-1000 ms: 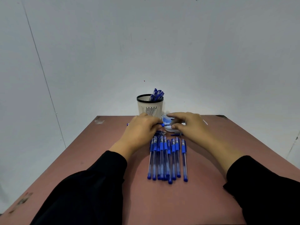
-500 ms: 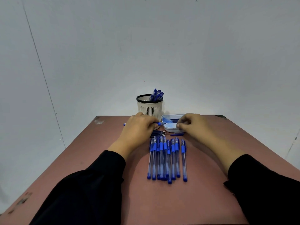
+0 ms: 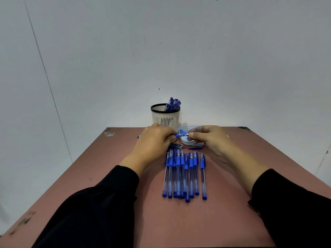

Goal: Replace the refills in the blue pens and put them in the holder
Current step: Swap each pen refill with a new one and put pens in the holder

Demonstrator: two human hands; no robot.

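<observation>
Hands [image 3: 154,140] grip pen [image 3: 176,135]; holder [image 3: 165,117] part-filled.

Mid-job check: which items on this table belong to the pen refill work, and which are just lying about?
In the job:
- pen in hand, gripped by left hand, tip pinched by right hand
- row of blue pens
- loose refills
- holder, some pens already in it
- small white tray

Lying about:
- loose blue cap
- scuff marks on the table

No words or numbers can be read here. The pens [image 3: 184,174] are too small to show any writing.
</observation>
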